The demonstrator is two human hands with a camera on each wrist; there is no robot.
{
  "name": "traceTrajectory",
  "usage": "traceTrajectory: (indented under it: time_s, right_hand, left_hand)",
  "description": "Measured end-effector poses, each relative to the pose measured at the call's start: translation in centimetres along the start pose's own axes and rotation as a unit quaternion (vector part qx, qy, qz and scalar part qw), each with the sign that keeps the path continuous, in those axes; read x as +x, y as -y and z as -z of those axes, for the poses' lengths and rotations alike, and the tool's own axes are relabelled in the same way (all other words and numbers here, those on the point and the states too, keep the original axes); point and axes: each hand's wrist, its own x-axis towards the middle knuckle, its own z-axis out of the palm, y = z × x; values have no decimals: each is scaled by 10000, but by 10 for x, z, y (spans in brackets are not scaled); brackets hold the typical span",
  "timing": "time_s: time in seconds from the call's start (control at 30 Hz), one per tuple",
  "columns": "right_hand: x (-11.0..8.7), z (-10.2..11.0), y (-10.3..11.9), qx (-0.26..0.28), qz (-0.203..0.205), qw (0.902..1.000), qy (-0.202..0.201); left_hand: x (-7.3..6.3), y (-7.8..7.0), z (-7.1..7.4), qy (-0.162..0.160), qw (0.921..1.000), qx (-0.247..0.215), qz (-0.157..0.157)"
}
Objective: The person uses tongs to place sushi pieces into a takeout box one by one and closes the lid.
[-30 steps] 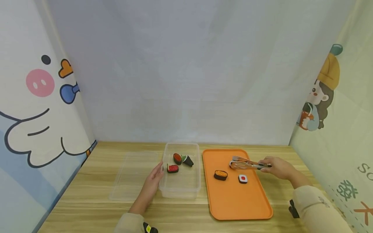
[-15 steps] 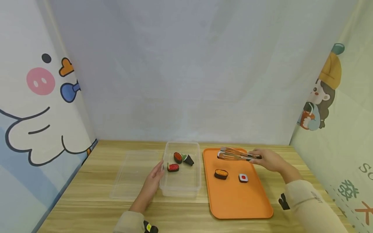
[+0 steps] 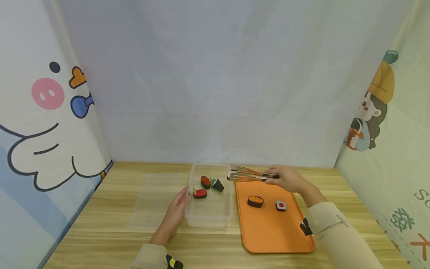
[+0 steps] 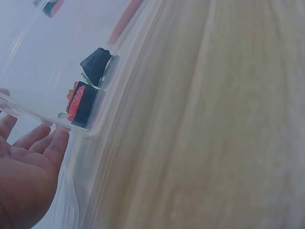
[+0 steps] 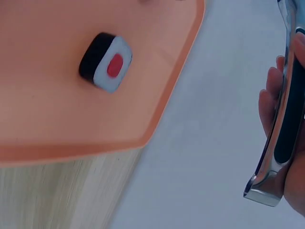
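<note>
My right hand (image 3: 287,180) grips a pair of metal tongs (image 3: 248,174) with dark handle grips. Pinched at their tips is a small white-and-dark sushi piece (image 3: 230,175), above the right rim of a clear plastic container (image 3: 208,219). Inside that container lie a red-topped sushi (image 3: 200,193), an orange-red roe sushi (image 3: 205,182) and a dark cone-shaped roll (image 3: 217,185). Against the container's left wall rests my left hand (image 3: 177,208); in the left wrist view its fingers (image 4: 57,145) are extended and touch the side by the rim.
An orange tray (image 3: 275,235) stands to the right of the container. On it sit an orange-topped sushi (image 3: 255,201) and a white square roll with a red centre (image 3: 280,206). A clear flat lid (image 3: 152,201) lies left on the wooden table (image 3: 100,231).
My right hand has carried the tongs and the white-and-dark sushi piece leftward, up off the tray to the container's rim. The left hand has stayed in place.
</note>
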Motion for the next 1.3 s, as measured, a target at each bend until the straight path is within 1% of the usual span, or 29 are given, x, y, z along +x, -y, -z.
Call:
traceTrajectory:
  time_s: [0.13, 0.27, 0.37, 0.53, 0.77, 1.07, 1.3]
  right_hand:
    - [12, -13, 11, 198, -12, 9997, 109]
    - [21, -25, 19, 194, -2, 9997, 170]
    - [24, -30, 23, 170, -9, 9996, 235]
    - [27, -34, 26, 219, -133, 9990, 367]
    - [30, -35, 30, 205, -103, 9989, 404]
    - [27, -29, 35, 172, -94, 9989, 430]
    - [15, -18, 27, 178, -384, 9982, 419]
  left_hand:
    - [0, 1, 1, -12, 10000, -34, -10]
    - [0, 1, 0, -29, 10000, -39, 6]
    - [0, 2, 0, -36, 10000, -21, 13]
    - [0, 2, 2, -17, 10000, -10, -23]
    - [0, 4, 5, 75, 9999, 69, -6]
    - [0, 2, 6, -29, 10000, 22, 2]
    - [0, 3, 8, -12, 10000, 31, -36]
